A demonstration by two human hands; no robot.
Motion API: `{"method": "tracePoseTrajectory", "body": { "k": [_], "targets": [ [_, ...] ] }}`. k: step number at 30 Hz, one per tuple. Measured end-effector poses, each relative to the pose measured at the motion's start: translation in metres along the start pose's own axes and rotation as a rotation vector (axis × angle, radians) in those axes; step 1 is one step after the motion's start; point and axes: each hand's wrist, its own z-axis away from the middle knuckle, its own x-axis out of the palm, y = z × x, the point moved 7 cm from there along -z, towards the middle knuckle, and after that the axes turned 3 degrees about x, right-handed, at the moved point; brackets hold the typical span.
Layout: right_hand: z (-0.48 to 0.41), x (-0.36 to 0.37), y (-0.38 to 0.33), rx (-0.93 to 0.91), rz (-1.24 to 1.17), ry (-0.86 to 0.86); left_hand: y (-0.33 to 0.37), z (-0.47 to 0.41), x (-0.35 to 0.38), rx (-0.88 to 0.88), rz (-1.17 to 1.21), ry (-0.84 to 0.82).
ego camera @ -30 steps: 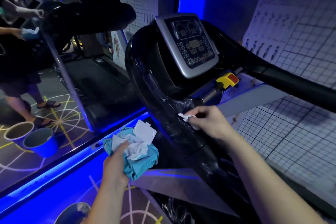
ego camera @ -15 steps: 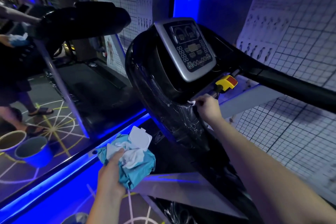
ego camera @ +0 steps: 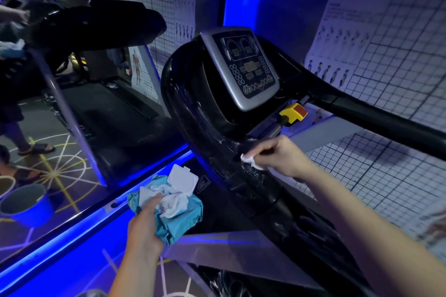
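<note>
Left hand [ego camera: 144, 224] grips a teal wipe packet [ego camera: 173, 214], lid flipped up, low beside the treadmill. Right hand [ego camera: 280, 155] pinches a white wipe [ego camera: 248, 159] against the black console housing [ego camera: 193, 113]. Beyond: control panel [ego camera: 246, 67], yellow safety key [ego camera: 293, 113].

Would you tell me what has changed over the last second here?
The right hand slid its white wipe up the black treadmill frame toward the yellow safety key, then back down slightly. The left hand still grips the teal wipes pack, lid open.
</note>
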Motion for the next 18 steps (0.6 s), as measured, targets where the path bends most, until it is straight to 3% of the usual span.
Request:
{"method": "tracePoseTrajectory", "body": {
  "k": [3,5,9,18],
  "targets": [
    [-0.020,-0.026,0.014,0.131,-0.234,0.280,0.002,0.002,0.002,-0.009,-0.002,-0.005],
    [-0.034,-0.036,0.031,0.232,-0.081,0.441,0.004,0.003,0.001,-0.008,-0.011,0.002],
    [-0.059,-0.005,0.033,0.247,0.426,0.300,0.005,0.000,-0.008,-0.010,-0.027,0.011],
    [-0.008,0.021,-0.008,-0.083,0.400,0.182,-0.001,-0.010,-0.017,-0.028,-0.004,0.013]
  ]
}}
